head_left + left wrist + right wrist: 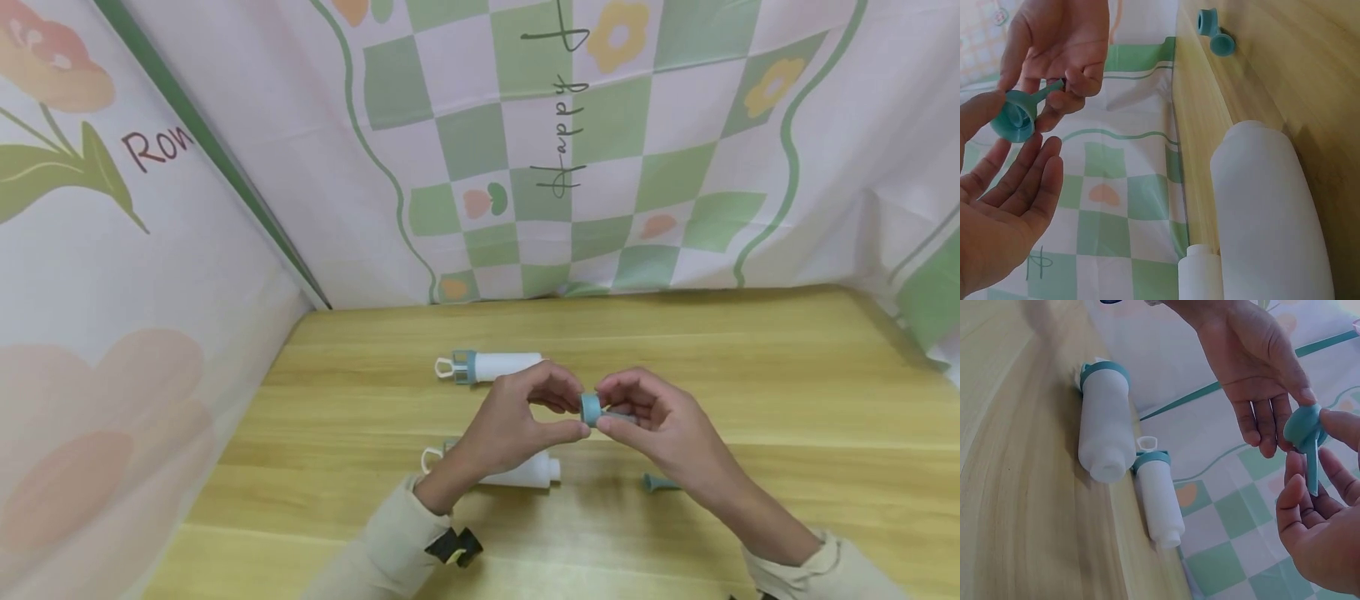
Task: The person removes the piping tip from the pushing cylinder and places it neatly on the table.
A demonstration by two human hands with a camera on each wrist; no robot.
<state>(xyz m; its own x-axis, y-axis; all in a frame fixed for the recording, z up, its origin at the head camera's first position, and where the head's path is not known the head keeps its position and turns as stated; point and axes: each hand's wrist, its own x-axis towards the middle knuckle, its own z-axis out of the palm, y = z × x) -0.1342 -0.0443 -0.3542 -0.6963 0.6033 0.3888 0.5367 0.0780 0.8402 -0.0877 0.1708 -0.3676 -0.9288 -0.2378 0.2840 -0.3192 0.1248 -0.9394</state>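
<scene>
A small teal cup-shaped cap with a narrow stem (590, 410) is held above the table between both hands. My left hand (517, 417) pinches the cap's wide rim between thumb and fingertips. From the other side, my right hand (671, 425) grips the cap near its base, with the stem lying among its fingers. The left wrist view shows the open mouth of the cap (1015, 119) and an inner ring. In the right wrist view the stem (1312, 469) points down beside the right fingers.
Two white bottles with teal collars and loop handles lie on the wooden table, one farther back (506, 366) and one (528, 472) partly behind the left forearm. Another teal piece with a flared end (658, 482) lies below the right hand. A patterned cloth (540, 167) hangs behind.
</scene>
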